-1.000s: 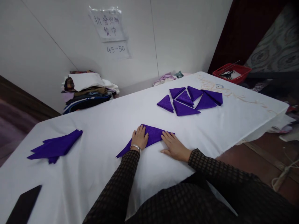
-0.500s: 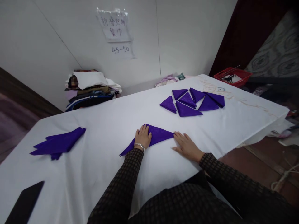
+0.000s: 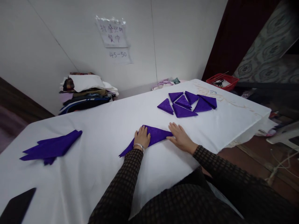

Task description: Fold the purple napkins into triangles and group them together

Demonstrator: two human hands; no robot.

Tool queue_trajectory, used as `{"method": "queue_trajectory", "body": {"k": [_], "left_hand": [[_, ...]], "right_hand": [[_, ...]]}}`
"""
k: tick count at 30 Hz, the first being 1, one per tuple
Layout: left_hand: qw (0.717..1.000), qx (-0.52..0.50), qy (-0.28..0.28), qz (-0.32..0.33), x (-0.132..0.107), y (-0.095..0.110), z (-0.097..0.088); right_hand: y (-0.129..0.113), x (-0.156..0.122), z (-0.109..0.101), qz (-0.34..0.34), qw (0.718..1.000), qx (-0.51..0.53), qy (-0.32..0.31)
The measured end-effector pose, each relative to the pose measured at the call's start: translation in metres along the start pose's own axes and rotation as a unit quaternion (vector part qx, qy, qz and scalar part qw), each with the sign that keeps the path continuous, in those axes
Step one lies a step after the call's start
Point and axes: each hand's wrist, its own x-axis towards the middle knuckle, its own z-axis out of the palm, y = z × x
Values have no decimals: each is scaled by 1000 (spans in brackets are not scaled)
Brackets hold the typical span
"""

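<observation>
The folded purple cloth point(image 3: 157, 134), one piece, lies at the centre of the dial on the near part of the white-covered worktop point(image 3: 100, 124), its points directed towards 12, 3 and 8 o'clock. The left hand point(image 3: 142, 137) lies across its left half, fingers extended, pressing down rather than grasping. The right hand point(image 3: 181, 137) is at the 3 o'clock point, fingers released and spread beyond the cloth, the thumb just beside the tip; whether it bears weight cannot be told. The step in hand appears to be flattening the folds. It is probably best done with the left palm as a steady anchor and the right fingers stroking outward along the edge, lightly at the tip, where the layers could slide apart. Counts, outward: seven purple triangles point(image 3: 185, 110) grouped between 1 and 2 o'clock, some touching; one heap of loose purple cloth point(image 3: 52, 147) at 9 o'clock, its number of pieces indeterminable; one dark flat object point(image 3: 18, 203) at 8 o'clock; one stack of garments point(image 3: 87, 93) near 10 o'clock, too overlapped to count; two paper notices point(image 3: 114, 37) on the wall near 11 o'clock; one red basket point(image 3: 230, 81) near 2 o'clock.
</observation>
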Motion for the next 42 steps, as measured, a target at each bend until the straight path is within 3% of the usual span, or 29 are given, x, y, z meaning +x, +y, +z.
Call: {"method": "queue_trajectory", "body": {"k": [4, 6, 12, 15, 18, 21, 23, 25, 27, 30, 34, 42], "left_hand": [[1000, 0, -25, 4, -1, -2, 0], [999, 10, -47, 13, -2, -4, 1], [999, -22, -26, 18, -4, -4, 9], [990, -135, 39, 2, -3, -3, 8], [963, -232, 132, -29, -10, -17, 1], [948, -248, 188, -68, -39, -54, -10], [921, -278, 249, -114, -70, -81, -17], [893, -310, 263, -195, -104, -101, -22], [877, -331, 251, -242, -131, -109, -25], [901, -307, 229, -202, -149, -101, -26], [943, -217, 203, -149, -143, -88, -26], [955, -194, 174, -142, -137, -90, -23]], "right_hand": [[-52, 48, 25, -125, 985, 111, -50], [-68, 71, 40, -152, 975, 150, -61], [-71, 98, 71, -90, 977, 165, -99], [-65, 96, 79, -81, 976, 175, -98], [-61, 93, 85, -68, 978, 171, -95], [-60, 94, 88, -72, 983, 133, -105], [-61, 94, 90, -76, 985, 110, -108], [-60, 94, 90, -76, 987, 97, -106], [-60, 94, 92, -76, 987, 92, -103], [-57, 94, 94, -78, 988, 90, -99], [-54, 94, 98, -85, 988, 96, -90], [-54, 94, 97, -89, 988, 94, -85]]}}
